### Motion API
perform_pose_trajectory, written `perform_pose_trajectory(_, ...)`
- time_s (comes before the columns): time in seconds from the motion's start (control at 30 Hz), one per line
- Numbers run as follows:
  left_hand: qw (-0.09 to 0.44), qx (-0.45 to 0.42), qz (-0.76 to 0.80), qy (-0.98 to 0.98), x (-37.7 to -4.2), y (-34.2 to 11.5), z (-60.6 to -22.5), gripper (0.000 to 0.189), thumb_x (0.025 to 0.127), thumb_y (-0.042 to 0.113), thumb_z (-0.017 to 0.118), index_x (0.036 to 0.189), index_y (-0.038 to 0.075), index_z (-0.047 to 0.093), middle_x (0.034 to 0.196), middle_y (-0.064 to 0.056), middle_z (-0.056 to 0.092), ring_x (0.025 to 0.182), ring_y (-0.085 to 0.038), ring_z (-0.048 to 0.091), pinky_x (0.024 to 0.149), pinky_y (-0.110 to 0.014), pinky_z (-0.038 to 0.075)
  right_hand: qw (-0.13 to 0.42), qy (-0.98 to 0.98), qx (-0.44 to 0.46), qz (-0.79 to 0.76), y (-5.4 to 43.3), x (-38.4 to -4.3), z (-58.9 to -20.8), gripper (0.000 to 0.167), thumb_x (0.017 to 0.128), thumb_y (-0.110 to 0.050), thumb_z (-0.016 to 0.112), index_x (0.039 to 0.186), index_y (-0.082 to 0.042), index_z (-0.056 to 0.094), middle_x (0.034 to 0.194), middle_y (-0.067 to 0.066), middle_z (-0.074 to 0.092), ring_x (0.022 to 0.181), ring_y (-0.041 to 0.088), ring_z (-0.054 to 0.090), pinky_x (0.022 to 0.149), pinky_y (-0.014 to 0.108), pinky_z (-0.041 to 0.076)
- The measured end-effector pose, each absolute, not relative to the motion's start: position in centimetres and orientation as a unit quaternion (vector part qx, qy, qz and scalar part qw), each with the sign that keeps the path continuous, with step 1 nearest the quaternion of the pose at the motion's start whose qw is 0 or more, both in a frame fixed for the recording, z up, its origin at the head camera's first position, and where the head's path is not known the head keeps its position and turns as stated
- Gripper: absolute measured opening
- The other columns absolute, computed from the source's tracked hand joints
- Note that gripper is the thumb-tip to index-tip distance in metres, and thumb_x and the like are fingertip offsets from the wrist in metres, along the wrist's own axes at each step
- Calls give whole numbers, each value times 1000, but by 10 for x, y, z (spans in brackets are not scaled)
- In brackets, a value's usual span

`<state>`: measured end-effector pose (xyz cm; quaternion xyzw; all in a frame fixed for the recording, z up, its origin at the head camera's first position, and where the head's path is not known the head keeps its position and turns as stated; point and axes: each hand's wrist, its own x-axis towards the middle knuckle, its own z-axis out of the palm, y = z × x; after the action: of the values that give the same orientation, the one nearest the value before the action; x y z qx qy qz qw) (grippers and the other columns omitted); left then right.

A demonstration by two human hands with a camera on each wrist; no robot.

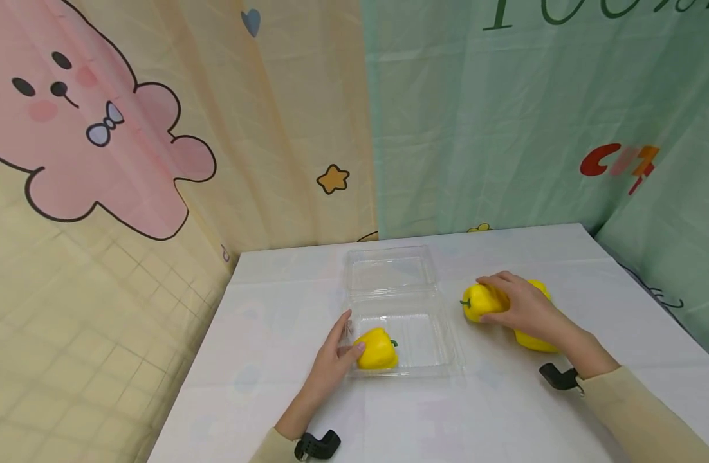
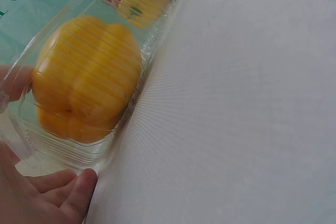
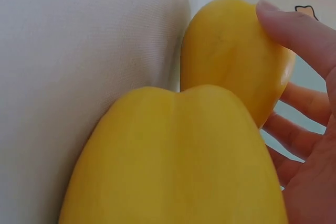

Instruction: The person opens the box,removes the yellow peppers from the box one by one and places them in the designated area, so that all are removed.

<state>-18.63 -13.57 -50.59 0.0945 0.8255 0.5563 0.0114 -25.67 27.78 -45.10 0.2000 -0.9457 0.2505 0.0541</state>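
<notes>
My left hand grips the left wall of a clear plastic clamshell container, its thumb over the rim and other fingers outside. Inside that container, close to the thumb, lies a yellow bell pepper with its green stem facing right. Through the clear wall the left wrist view shows the same bell pepper. To the right of the container, my right hand holds a second yellow bell pepper between thumb and fingers, stem to the left. Another yellow bell pepper fills the front of the right wrist view.
The container's lid lies folded back, away from me. Yellow pepper surface shows on both sides of my right wrist; whether it is one pepper or two is hidden. A white cloth covers the table, with printed curtains behind.
</notes>
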Motion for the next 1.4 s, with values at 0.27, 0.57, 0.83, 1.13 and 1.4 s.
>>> perform_pose_trajectory(0.27, 16, 95, 557, 825, -185, -137, -507, 72, 98, 41, 63, 160, 32, 27, 162, -10, 30, 137, -33, 45, 102, -45, 50, 71, -951, 211, 214, 275, -257, -453, 75, 75, -40, 89, 138, -10, 60, 127, 10, 59, 110, 35, 52, 93, 56, 45)
perform_pose_trajectory(0.57, 21, 90, 554, 828, -186, -137, -507, 74, 98, 42, 63, 161, 28, 26, 163, -6, 30, 138, -30, 45, 103, -43, 49, 54, -955, 214, 198, 278, -255, -449, 78, 76, -33, 90, 142, -14, 55, 132, 11, 56, 116, 35, 50, 97, 60, 44)
perform_pose_trajectory(0.83, 19, 93, 561, 822, -181, -135, -496, 71, 99, 34, 63, 160, 25, 27, 162, -12, 30, 137, -35, 46, 102, -46, 49, 41, -956, 196, 214, 283, -256, -446, 68, 81, -21, 86, 141, -12, 56, 132, 14, 57, 119, 39, 50, 100, 63, 42)
perform_pose_trajectory(1.13, 17, 87, 569, 817, -168, -127, -470, 69, 99, 21, 63, 159, 15, 29, 160, -18, 31, 140, -40, 40, 104, -54, 46, 40, -955, 197, 218, 284, -257, -445, 57, 83, -11, 83, 136, -8, 61, 131, 18, 60, 121, 43, 49, 102, 65, 38)
perform_pose_trajectory(1.4, 7, 88, 553, 829, -182, -131, -500, 70, 100, 24, 62, 160, 21, 27, 160, -18, 31, 137, -39, 44, 102, -53, 48, 43, -953, 203, 220, 284, -260, -444, 58, 83, -5, 81, 137, -6, 60, 133, 19, 60, 124, 45, 47, 103, 65, 37)
